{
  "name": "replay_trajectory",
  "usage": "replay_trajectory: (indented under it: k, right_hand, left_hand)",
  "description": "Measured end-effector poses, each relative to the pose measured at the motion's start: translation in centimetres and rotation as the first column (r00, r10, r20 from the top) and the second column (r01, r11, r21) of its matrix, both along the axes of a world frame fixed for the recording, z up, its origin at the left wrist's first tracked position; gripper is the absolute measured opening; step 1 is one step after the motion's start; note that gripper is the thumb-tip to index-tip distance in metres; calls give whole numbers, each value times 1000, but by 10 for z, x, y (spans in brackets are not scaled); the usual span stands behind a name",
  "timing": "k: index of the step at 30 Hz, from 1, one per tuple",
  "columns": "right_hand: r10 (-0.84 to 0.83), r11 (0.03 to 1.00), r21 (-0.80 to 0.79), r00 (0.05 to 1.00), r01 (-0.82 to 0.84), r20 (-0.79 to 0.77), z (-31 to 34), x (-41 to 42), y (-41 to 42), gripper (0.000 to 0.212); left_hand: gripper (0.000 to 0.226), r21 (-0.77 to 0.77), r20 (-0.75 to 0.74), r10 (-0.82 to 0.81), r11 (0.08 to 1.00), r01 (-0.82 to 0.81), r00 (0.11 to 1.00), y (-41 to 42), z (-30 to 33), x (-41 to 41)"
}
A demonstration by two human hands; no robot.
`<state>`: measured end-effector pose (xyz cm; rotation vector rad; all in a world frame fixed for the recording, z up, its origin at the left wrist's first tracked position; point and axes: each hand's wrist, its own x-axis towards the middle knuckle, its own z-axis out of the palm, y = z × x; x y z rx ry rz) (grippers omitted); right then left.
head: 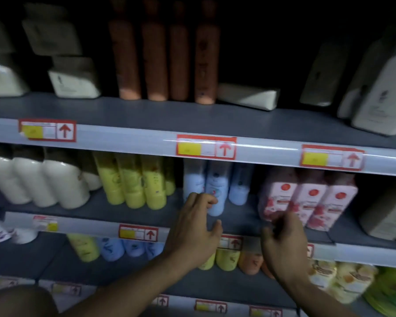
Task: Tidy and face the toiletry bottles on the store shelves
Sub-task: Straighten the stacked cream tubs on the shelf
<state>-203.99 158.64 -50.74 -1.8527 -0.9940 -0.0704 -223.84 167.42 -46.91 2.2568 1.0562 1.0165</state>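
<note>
Blue bottle (216,191) btwn L hand (193,227) fingers

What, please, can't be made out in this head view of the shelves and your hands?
- Price tags: print too small and blurred.
- Right hand: motion blur hides whether it touches the pink bottles.
- Left hand: covers the base of the light blue bottles.
- Top-shelf brown bottles: labels lost in darkness.
</note>
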Motion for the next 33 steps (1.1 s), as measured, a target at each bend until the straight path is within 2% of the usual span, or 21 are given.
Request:
replay_trajectory:
  k: [2,5,7,13,18,21,25,29,33]
  right_hand:
    - [98,995,-13,993,-97,74,-1,-24,6,29]
    - [148,989,-16,988,-148,46,-5,-41,29,26]
    - [146,989,-19,989,-146,-5,-5,-53,46,22]
    - [134,990,-27,983,-138,-126,-13,-80,75,31]
    - [102,994,-23,986,-106,-129,-23,-94,79,40]
    - [56,998,24,990,-53,-128,-16,-104,83,44]
    - [45,996,79,995,-37,-93,3,-126,86,44]
    - [130,984,124,991,-130,5,29,-157,79,47]
    - [225,963,121,966,-240,129,60,-190,61,39]
  left_hand:
    - [28,-33,-24,0,999,-1,1000,10,-1,-20]
    - [27,-70,-42,15,997,-18,999,22,7,-34]
    - [27,-63,-33,-14,998,12,999,27,17,-37]
    - [21,-99,-53,-35,995,29,998,46,5,-59]
    - [17,-59,-105,-118,992,113,987,61,-7,-84]
    - [17,-43,-102,-102,994,98,989,68,-12,-101]
    - [20,-51,-64,-78,996,75,995,71,-9,-125]
    - [23,-40,22,-81,996,82,996,60,13,-153]
    - [22,-18,95,-41,999,43,995,46,39,-187]
